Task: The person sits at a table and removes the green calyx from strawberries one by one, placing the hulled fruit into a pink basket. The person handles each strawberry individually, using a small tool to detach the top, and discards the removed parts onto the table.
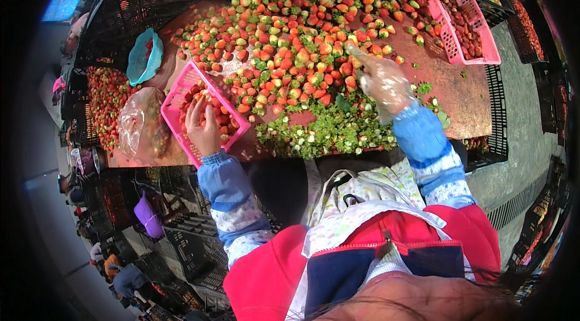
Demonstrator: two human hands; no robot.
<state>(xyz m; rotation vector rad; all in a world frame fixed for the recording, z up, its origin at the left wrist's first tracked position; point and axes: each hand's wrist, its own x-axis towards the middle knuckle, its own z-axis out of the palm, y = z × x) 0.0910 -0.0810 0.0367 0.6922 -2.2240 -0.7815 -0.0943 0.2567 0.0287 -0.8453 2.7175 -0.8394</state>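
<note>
My bare left hand (202, 128) is over a pink plastic basket (183, 137), thumb and fingers apart. Red strawberries (222, 117) in the basket lie just under and beside the fingers. A clear plastic glove covers my right hand (383, 78), which reaches to the near right part of a large strawberry heap (290, 26). Its fingertips are among the berries, and whether they grip one cannot be made out. Below the heap, close to my body, lies a pile of green strawberry caps (324, 130).
A second pink basket (491, 51) with dark red berries stands at the right. Left are a turquoise plastic basket (156, 56), a filled clear plastic bag (142, 124) and a black crate (81, 108) of strawberries. The table's front edge (127, 163) runs before me. Several people are at far left.
</note>
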